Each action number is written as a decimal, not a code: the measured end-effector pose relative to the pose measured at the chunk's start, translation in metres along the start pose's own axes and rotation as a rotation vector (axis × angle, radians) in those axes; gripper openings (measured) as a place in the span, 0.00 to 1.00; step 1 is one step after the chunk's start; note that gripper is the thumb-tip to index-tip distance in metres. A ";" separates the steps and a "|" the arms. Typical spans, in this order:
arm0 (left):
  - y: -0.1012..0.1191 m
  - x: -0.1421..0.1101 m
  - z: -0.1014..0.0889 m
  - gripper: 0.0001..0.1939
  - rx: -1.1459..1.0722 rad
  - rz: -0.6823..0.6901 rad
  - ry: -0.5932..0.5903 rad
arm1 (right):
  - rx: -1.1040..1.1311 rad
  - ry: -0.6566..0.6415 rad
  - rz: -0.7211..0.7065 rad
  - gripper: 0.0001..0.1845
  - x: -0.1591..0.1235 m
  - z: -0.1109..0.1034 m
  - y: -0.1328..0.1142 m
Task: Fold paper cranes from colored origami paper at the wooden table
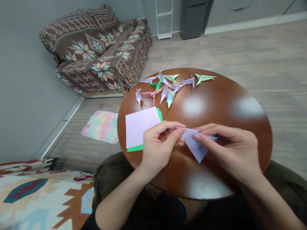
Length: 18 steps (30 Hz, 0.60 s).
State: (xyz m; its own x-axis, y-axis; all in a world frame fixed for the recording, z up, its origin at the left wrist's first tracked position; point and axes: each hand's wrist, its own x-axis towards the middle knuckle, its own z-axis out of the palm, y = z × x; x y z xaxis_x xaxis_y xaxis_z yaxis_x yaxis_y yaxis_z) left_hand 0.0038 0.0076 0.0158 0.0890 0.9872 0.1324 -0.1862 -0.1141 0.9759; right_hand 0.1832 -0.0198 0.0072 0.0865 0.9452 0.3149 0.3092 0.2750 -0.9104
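Head view: left hand (159, 147) and right hand (227, 148), fingers together, pinch a lilac paper sheet (195, 143) mid-fold; its crease awaits pressing.

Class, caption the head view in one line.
Left hand and right hand fold lilac paper over a round wooden table by stacked paper and origami cranes.
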 end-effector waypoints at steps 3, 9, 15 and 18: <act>-0.002 0.002 -0.002 0.01 -0.003 -0.014 0.005 | 0.010 0.074 0.045 0.06 0.001 0.001 -0.002; -0.008 0.005 -0.007 0.02 0.004 0.003 -0.022 | -0.053 0.120 0.018 0.05 0.005 -0.002 -0.007; -0.008 0.004 -0.005 0.04 -0.007 -0.022 -0.035 | -0.043 -0.035 -0.073 0.05 0.007 -0.009 -0.004; -0.005 0.004 -0.004 0.03 -0.002 -0.024 -0.035 | -0.048 -0.029 -0.078 0.05 0.007 -0.011 -0.002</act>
State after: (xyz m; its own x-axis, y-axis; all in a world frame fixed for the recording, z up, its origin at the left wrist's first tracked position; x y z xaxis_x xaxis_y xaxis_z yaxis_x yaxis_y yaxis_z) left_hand 0.0015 0.0125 0.0107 0.1276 0.9852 0.1146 -0.1859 -0.0897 0.9785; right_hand 0.1932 -0.0158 0.0140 0.0327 0.9262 0.3756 0.3592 0.3398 -0.8692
